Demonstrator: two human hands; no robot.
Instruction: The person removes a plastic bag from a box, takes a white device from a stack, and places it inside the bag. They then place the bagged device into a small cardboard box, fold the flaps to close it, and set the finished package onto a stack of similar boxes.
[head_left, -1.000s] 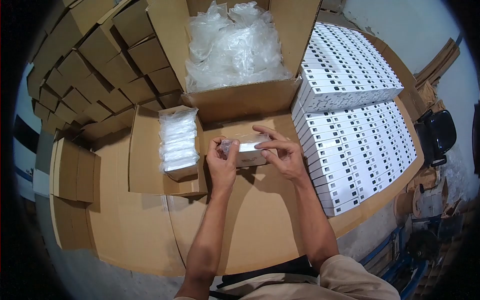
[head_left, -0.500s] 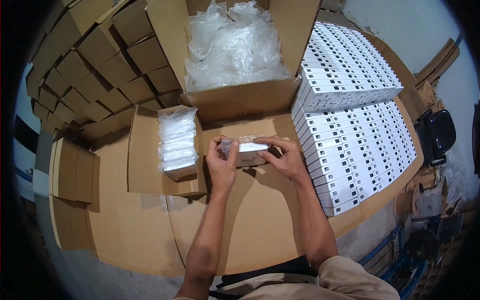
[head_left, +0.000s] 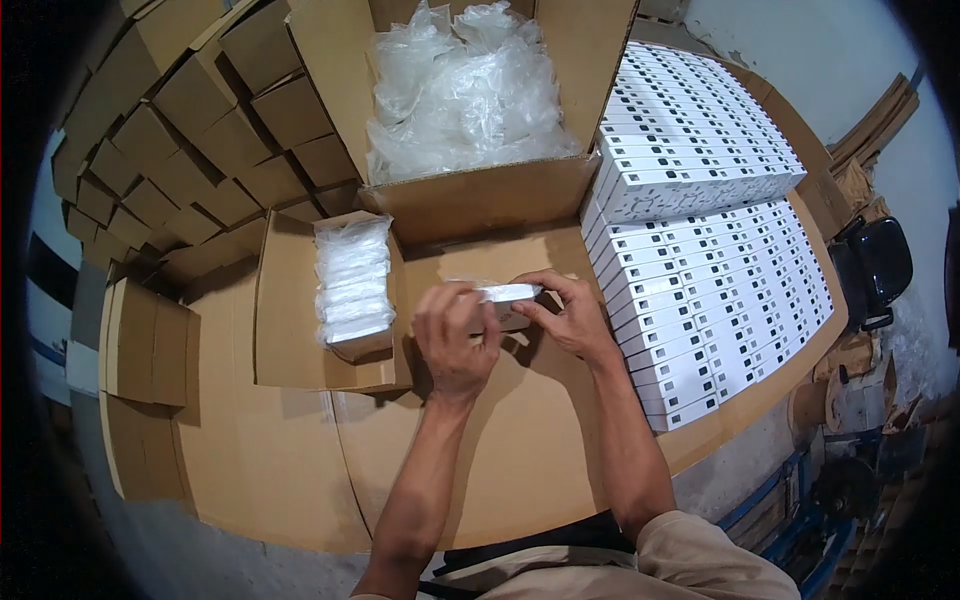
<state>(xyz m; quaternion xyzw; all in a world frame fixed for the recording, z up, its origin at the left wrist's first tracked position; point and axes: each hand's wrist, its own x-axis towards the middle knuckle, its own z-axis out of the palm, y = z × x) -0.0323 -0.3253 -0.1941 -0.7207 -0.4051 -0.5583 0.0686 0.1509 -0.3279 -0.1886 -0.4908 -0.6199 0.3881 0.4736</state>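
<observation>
The left hand point(head_left: 455, 345) has just rolled over: its thumb lay along the front of the small white box point(head_left: 512, 294), and now its back faces up, with the fingers bent round the box's left end. The right hand point(head_left: 577, 322) has stayed at the right end, so it seems to do most of the holding now. Its grip is a pinch, pointer finger on top and thumb in front, with only the box between them. The left grip is part curled and a bit blurry, so I can't tell if it squeezes the box or just touches it. The box is held up a little over the brown cardboard on the desk point(head_left: 260, 450), right in front of the person. Just to the left is an open carton point(head_left: 285, 310) with a row of plastic-wrapped packs point(head_left: 355, 285) in it. Behind the hands is a big carton point(head_left: 490, 200) full of clear plastic bags point(head_left: 470, 95). To the right are long rows of white boxes point(head_left: 720, 290) with little dark squares. Lots of brown cartons point(head_left: 200, 140) fill the back left.
</observation>
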